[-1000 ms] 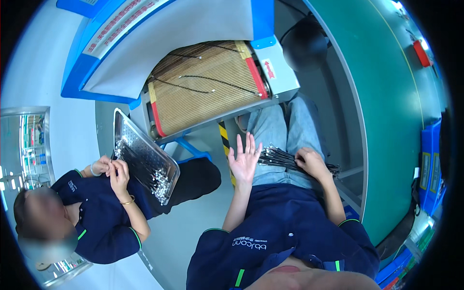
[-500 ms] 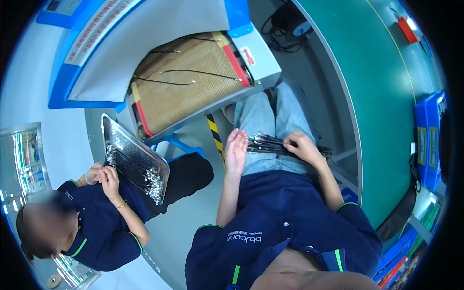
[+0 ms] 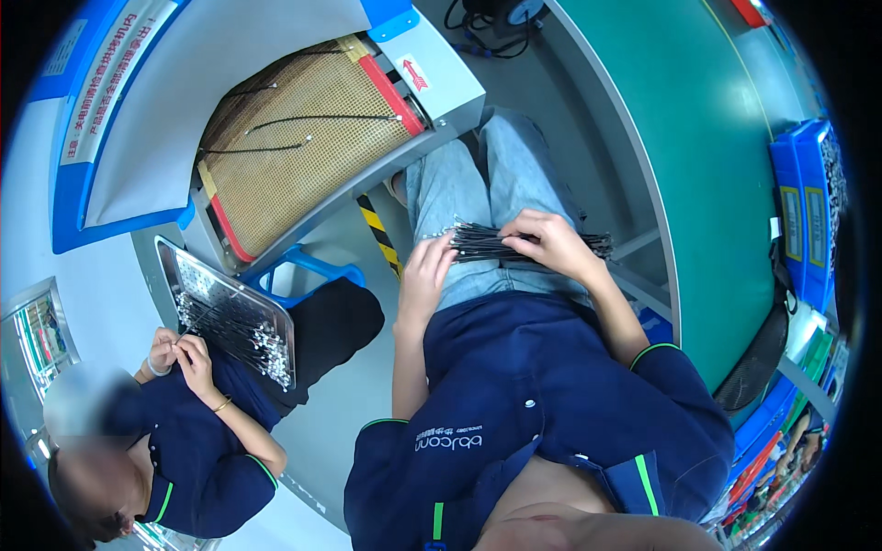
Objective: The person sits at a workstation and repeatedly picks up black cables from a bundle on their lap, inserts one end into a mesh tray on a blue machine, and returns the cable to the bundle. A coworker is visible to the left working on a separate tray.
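Across my lap lies a bundle of thin black cables [image 3: 476, 242] with small silvery connectors at their ends. My left hand [image 3: 425, 278] is at the bundle's left end, its fingers bent and closed over the cable ends. From above, my right hand [image 3: 554, 244] grips the middle of the bundle between thumb and fingers. The cables' right ends stick out beyond my right hand. The undersides of both hands and the cables beneath them are hidden.
Ahead stands a machine with a mesh conveyor belt [image 3: 303, 170] carrying several black cables. At left, a seated co-worker handles something small over a metal tray [image 3: 285, 321] of cables. A green table [image 3: 698, 202] runs along the right, with a blue bin [image 3: 797, 220] on it.
My left hand has turned from an open, upward palm to bent fingers at the cable ends. My right hand stays on the bundle. The whole view has shifted, moving the machine left and up.
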The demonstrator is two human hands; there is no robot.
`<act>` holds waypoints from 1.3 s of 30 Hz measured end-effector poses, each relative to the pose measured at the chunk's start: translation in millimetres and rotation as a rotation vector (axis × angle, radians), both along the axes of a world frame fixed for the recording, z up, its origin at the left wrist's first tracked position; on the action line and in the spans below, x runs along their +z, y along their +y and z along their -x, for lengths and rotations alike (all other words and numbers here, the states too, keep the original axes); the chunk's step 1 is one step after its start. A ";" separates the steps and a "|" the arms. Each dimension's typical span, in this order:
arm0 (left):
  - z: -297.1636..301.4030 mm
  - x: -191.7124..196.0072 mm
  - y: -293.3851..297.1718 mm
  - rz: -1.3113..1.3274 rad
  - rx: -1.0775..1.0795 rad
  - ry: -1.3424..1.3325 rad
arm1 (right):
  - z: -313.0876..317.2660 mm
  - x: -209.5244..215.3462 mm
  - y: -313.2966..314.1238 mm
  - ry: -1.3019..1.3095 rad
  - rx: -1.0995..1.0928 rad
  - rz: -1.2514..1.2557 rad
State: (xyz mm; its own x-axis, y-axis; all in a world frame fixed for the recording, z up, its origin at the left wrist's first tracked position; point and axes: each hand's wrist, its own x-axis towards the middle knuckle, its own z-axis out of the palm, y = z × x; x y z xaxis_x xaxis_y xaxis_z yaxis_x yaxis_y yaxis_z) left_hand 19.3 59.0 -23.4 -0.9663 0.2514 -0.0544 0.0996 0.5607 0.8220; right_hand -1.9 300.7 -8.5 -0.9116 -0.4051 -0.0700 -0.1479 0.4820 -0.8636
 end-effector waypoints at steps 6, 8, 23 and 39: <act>1.5 5.8 2.0 -0.099 0.032 -0.077 | 4.3 1.7 -6.6 0.121 0.039 0.005; 1.8 5.8 5.1 -0.157 0.056 -0.046 | 5.7 -2.3 -11.9 0.221 0.067 0.036; 0.3 18.4 21.9 -0.279 0.134 -0.244 | 7.7 -6.7 -22.4 0.449 0.148 0.074; 1.1 16.5 16.2 -0.063 -0.061 0.375 | 11.4 12.3 -24.1 0.228 0.154 0.113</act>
State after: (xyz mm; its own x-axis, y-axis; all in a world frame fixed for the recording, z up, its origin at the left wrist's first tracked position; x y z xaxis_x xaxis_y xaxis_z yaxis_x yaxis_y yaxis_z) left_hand 18.2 75.2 -6.9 -0.8994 0.3009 0.3171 0.4314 0.4943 0.7547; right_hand -13.2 276.5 3.7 -0.8260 -0.5331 0.1831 -0.4083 0.3420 -0.8463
